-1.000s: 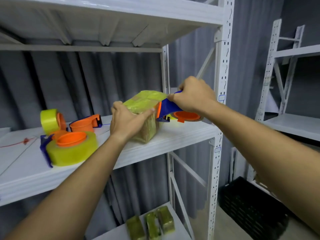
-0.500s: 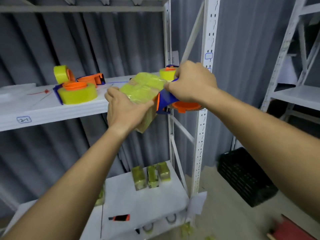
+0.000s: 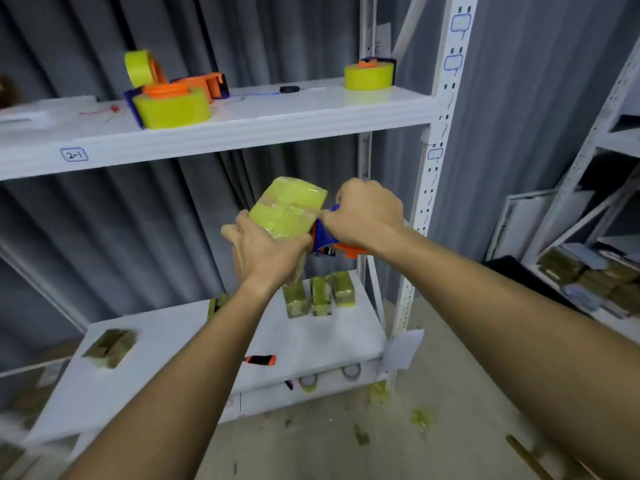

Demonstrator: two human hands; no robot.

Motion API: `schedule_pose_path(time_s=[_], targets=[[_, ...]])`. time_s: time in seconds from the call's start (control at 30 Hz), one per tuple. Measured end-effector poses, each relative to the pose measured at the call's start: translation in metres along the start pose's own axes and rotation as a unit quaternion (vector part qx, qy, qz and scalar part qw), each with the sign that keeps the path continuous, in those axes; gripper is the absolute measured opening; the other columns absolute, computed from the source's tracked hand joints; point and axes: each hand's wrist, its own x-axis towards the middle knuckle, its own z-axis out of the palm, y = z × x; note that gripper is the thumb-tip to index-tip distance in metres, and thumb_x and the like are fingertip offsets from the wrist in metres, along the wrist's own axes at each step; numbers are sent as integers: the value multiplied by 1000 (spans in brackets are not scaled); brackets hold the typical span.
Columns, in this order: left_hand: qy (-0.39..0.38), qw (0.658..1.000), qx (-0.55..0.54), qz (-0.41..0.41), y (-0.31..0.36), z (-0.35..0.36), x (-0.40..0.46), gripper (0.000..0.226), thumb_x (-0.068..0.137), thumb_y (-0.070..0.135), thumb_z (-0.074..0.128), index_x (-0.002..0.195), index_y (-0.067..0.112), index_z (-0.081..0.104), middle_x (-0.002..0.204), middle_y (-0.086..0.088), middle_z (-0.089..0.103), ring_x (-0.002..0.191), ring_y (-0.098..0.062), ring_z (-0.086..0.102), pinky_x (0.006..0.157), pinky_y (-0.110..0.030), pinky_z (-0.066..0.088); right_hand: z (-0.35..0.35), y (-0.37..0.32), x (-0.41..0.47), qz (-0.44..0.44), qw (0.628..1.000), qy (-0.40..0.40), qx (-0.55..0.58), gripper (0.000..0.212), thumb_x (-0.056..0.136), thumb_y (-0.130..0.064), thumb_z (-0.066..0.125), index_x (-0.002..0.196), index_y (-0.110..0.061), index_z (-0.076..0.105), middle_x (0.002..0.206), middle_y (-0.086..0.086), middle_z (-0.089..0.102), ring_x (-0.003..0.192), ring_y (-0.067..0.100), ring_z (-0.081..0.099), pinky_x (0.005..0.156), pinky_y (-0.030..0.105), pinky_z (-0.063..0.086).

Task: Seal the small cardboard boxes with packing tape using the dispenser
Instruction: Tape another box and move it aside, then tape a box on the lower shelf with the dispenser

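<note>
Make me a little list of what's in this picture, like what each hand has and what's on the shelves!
left hand: grips the taped box from below
right hand: grips the blue and orange tape dispenser, pressed against the box's right side
box: held in the air, wrapped in yellow tape
upper shelf: spare tape dispensers and a yellow tape roll
lower shelf: three wrapped boxes standing in a row, one brown box, an orange-handled tool
floor: scraps of tape

Yellow-green taped box (image 3: 287, 209); blue-orange dispenser (image 3: 325, 239); seemingly white shelf (image 3: 242, 119).
</note>
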Motion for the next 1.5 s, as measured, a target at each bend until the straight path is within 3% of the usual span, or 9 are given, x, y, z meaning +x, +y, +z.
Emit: schedule_pose_path(time_s=[0.1,0.23,0.37,0.53,0.67,0.9,1.0,1.4,1.5], targets=[[-10,999,1,-37,-38,15,-1,101,59,49,90,137,15,35,118,2,28,107,-24,49,85,-31,41,44,5,-5,18,1000,-21,4,37,73,-56,55,67,-20,50,74,2,58,72,30,58,58,31,39],[-7,993,46,-111,-92,42,3,102,54,53,87,138,22,38,134,-5,40,129,-33,37,103,-43,38,107,20,-12,43,999,-27,-3,37,81,-48,59,64,-20,43,63,-3,40,68,29,54,58,30,35],[10,984,47,-173,-158,70,12,97,49,53,88,130,18,48,131,-7,50,128,-33,40,101,-43,39,179,42,-15,68,997,-35,4,36,87,-53,57,77,-19,49,67,-2,36,70,29,49,63,32,37],[0,967,69,-246,-256,120,29,109,55,55,88,141,11,38,142,-13,45,131,-37,40,101,-40,39,290,63,-27,71,996,-47,31,41,92,-51,56,68,-21,43,65,-6,43,67,20,49,51,27,30],[-13,954,91,-286,-341,163,53,112,53,56,86,142,10,35,140,-14,43,129,-37,40,97,-45,42,386,72,-30,86,990,-83,72,34,95,-49,54,79,-20,47,77,0,55,72,23,53,61,32,39],[-22,944,98,-314,-462,229,115,111,55,55,89,139,10,33,137,-13,43,128,-35,42,85,-36,34,536,67,-4,98,986,-114,76,34,98,-48,52,80,-20,46,69,-3,48,69,24,51,61,32,38],[-41,946,97,-306,-507,250,142,113,58,54,89,142,8,29,139,-14,41,129,-36,40,95,-40,38,585,68,22,98,985,-128,68,37,98,-48,54,76,-19,45,66,-2,49,66,25,54,59,31,41],[-46,941,95,-320,-603,317,232,118,58,52,90,144,6,23,142,-17,38,132,-38,38,104,-46,41,725,70,117,94,984,-143,56,36,98,-52,53,81,-20,48,72,-1,55,68,22,56,60,30,45],[-37,941,92,-323,-615,338,257,117,58,50,91,143,5,25,142,-16,37,133,-38,37,106,-48,41,750,79,139,85,985,-138,57,36,98,-52,54,81,-21,47,69,-2,53,63,19,54,54,27,38]])
